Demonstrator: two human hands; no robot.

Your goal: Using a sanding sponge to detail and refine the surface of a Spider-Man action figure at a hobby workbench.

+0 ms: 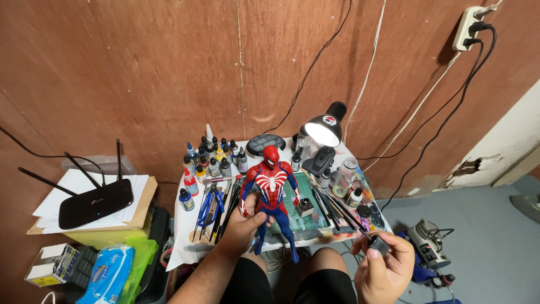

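The left hand [243, 225] grips the red and blue figure [271, 194] about the waist and thighs, fingers wrapped shut around it; its long axis stands upright, head above the fingers, legs below. The right hand [385, 267], well apart to the right, pinches a small dark bottle [379, 244] at its fingertips

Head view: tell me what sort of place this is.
Probably a home hobby corner for painting figures: a small table crowded with paint bottles, brushes and a lit desk lamp, set against a bare board wall.
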